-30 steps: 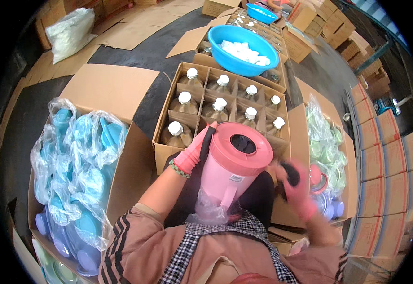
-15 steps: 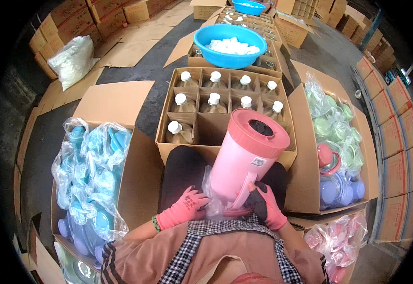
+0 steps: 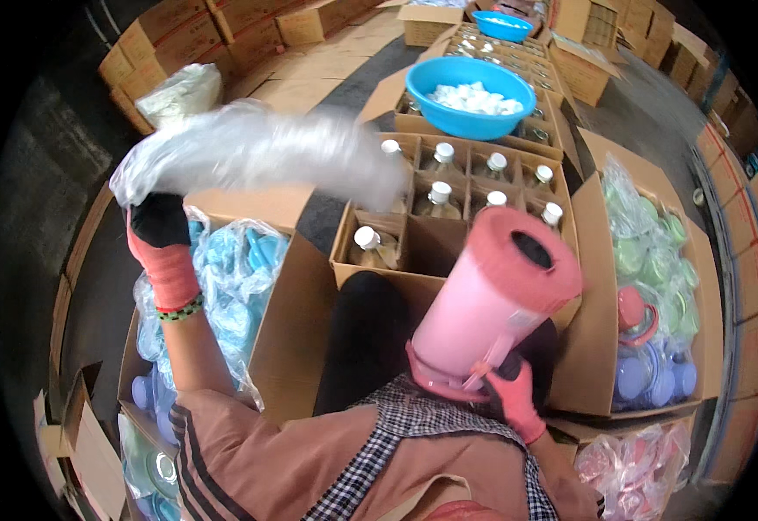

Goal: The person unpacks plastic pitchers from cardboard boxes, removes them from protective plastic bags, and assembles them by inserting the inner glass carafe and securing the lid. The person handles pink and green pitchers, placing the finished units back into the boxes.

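My left hand (image 3: 161, 239), in a pink and black glove, is raised at the left with its fingers closed on a clear plastic bag (image 3: 253, 156). The bag streams out to the right, smeared by motion. In my lap a pink vacuum flask casing (image 3: 474, 313) with a darker pink top stands tilted to the right; a dark round hole shows in that top. My right hand (image 3: 515, 391), gloved too, grips its handle near the lower end. Ahead of my knees a divided carton (image 3: 448, 276) holds glass bottles with white caps (image 3: 441, 192), one cell in its front row showing no bottle.
A blue basin (image 3: 435, 117) of small white pieces rests on the cartons beyond. At the left is a carton (image 3: 283, 321) of bagged blue casings (image 3: 231, 260); at the right, a carton (image 3: 583, 365) of green and purple ones. Bagged pink parts (image 3: 631, 464) lie at lower right.
My left hand has pulled the plastic bag away from the pink casing and swung it up to the left. My right hand still holds the handle. The view has shifted left.
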The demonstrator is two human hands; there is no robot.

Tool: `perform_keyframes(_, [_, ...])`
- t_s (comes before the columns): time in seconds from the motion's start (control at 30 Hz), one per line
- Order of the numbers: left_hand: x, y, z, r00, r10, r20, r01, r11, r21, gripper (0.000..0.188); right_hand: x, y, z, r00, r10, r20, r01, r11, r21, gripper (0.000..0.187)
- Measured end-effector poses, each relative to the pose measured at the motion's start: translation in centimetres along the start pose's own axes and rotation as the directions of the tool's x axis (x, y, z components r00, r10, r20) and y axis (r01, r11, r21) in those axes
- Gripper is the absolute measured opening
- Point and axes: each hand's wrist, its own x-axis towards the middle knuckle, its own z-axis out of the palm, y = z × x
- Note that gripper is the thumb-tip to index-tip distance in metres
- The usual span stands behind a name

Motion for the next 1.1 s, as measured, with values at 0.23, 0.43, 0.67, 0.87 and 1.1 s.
perform_keyframes(0.23, [-4.7, 12.3, -1.1, 0.91, -0.413, 0.043, 0.226, 0.406, -0.886, 0.028, 1.2, -1.7, 1.5, 0.967, -0.031, 0.251, 0.139, 0.896, -0.422, 0.033])
perform_keyframes(0.43, [-8.6, 17.1, -2.7, 0.72, 0.625, -0.303, -0.611, 0.363, -0.703, 0.031, 1.0, -11.6, 1.1, 0.917, -0.368, 0.153, 0.335, 0.92, 0.205, 0.05])
perform_keyframes(0.67, [-8.0, 20.3, -3.1, 0.68, 0.732, -0.051, -0.155, 0.075, -0.985, 0.049, 4.4, -9.7, 1.3, 0.982, -0.188, -0.028, 0.188, 0.947, 0.259, 0.034])
perform_keyframes(0.87, [-6.2, 22.1, -1.2, 0.625, 0.33, 0.708, 0.777, -0.351, -0.522, 0.082, 3.1, -7.4, 0.0, 0.975, -0.103, 0.199, 0.011, 0.909, 0.417, 0.031])
perform_keyframes(1.1, [-3.8, 21.7, 4.6, 0.657, 0.33, 0.678, 0.754, -0.311, -0.579, 0.031, 3.0, -12.6, -0.5, 0.611, -0.085, 0.787, 0.453, 0.853, -0.26, 0.04])
